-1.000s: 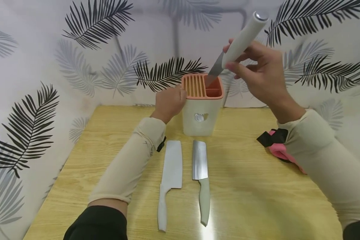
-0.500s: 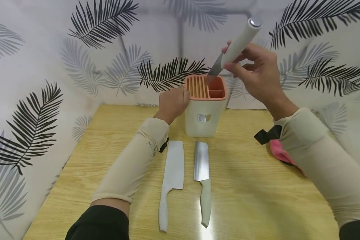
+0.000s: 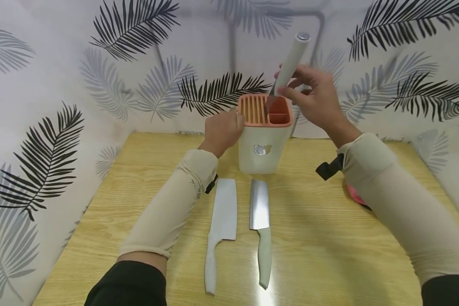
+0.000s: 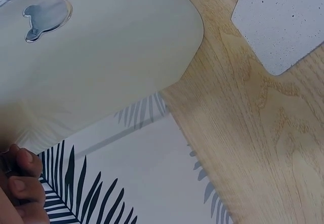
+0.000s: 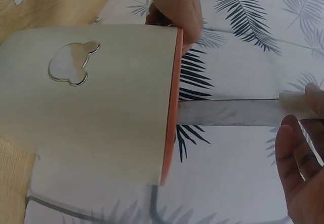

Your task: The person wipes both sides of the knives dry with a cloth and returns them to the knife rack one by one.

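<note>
Two hands at the knife block (image 3: 265, 140) on the wooden table (image 3: 329, 255).
Right hand (image 3: 313, 100) pinches a white-handled knife (image 3: 290, 63), its blade tip inside the block's orange top; left hand (image 3: 223, 129) grips the block's side.

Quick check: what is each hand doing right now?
Left hand: grips the knife block at its side.
Right hand: pinches the knife by its handle.

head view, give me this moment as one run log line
right hand: holds cream-handled knife, blade tip in orange-topped cream knife block | left hand: steadies block | wooden table: two cleavers lying flat
</note>
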Demonstrator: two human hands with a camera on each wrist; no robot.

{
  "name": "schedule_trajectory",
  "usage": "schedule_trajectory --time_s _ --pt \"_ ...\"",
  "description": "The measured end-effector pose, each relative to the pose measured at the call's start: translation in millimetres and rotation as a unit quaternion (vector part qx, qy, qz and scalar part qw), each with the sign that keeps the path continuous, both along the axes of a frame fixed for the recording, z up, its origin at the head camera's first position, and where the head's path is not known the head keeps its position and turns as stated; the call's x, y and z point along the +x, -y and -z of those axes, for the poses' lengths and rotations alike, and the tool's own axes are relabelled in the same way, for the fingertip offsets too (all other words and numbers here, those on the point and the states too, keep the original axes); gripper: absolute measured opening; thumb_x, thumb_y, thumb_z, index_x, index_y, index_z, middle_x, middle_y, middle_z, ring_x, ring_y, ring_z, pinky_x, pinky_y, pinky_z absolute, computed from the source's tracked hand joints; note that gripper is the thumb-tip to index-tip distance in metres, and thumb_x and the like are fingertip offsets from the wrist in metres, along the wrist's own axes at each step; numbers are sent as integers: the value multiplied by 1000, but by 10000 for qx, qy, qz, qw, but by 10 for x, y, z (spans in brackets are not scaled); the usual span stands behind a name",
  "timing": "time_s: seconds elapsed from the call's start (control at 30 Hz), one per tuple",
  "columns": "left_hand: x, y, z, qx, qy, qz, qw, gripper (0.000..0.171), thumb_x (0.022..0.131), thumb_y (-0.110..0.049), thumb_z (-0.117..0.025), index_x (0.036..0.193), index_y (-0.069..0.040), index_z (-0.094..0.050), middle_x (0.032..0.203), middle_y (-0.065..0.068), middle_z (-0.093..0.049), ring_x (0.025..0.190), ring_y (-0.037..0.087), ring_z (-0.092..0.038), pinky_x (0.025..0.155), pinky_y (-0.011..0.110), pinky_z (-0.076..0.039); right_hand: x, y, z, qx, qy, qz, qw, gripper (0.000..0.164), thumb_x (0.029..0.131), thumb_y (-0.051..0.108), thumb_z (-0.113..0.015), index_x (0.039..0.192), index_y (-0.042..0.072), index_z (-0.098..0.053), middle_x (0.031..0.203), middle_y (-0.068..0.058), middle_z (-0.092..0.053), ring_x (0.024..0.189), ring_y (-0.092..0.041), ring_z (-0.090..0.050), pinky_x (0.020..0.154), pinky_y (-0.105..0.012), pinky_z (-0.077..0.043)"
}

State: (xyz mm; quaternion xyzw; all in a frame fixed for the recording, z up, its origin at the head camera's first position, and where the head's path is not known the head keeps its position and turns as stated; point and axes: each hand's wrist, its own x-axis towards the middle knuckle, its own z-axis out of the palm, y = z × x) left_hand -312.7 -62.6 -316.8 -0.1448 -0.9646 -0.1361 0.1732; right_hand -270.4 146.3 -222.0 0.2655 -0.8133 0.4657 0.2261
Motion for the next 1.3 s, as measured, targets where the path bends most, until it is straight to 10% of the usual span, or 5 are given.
schedule_trajectory --time_s 0.53,1.3 --pt "117 -23 140 -15 -194 -2 9998 37 96 -28 -20 68 -15 -41 55 0 -37 46 16 -35 41 30 -26 -392 -2 499 806 825 300 9929 24 85 23 -68 107 12 -67 108 -7 -69 83 -16 -60 80 -33 -48" --pt "-9 -4 30 92 -175 57 9998 38 96 -28 -18 68 -15 -40 55 1 -38 47 17 -36 41 31 -26 -608 107 507 483 1487 102 9876 36 88 17 -63 122 6 -58 114 -17 -66 104 -26 -65 94 -37 -50"
